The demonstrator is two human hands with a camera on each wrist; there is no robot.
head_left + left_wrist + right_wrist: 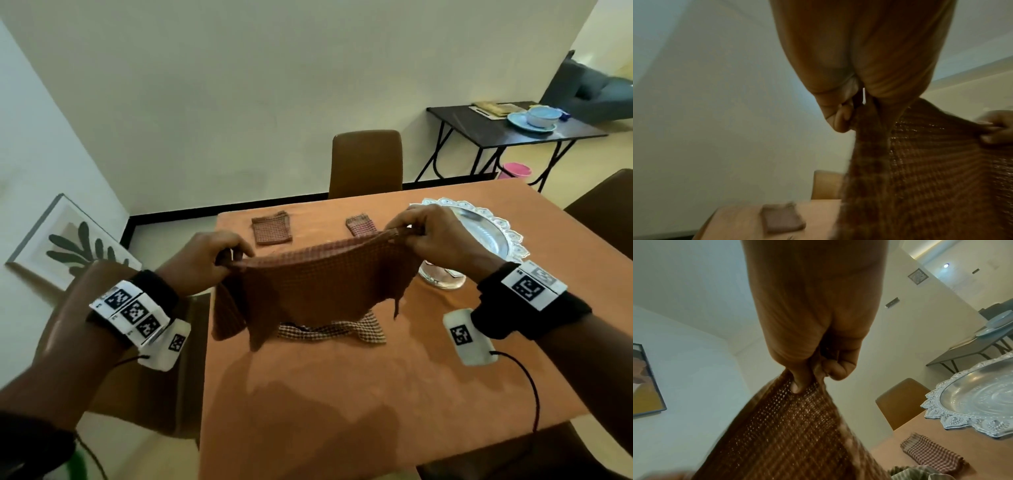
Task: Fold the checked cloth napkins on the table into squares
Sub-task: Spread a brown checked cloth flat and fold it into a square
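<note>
A brown checked napkin (pixel 318 284) hangs stretched in the air above the table (pixel 342 394). My left hand (pixel 219 257) pinches its left top corner and my right hand (pixel 411 233) pinches its right top corner. The left wrist view shows the napkin (pixel 920 170) hanging from my left hand (pixel 851 116). The right wrist view shows my thumb (pixel 799 384) pressed on the napkin (pixel 787 434). Another checked napkin (pixel 342 332) lies crumpled on the table under the held one. Two folded napkins lie at the far side, one on the left (pixel 272 228), one to its right (pixel 361 224).
A silver scalloped tray (pixel 486 233) and a glass (pixel 442 277) stand at the table's right. Brown chairs stand at the far end (pixel 366 161) and on both sides. A dark side table (pixel 496 133) with blue dishes is at the back right.
</note>
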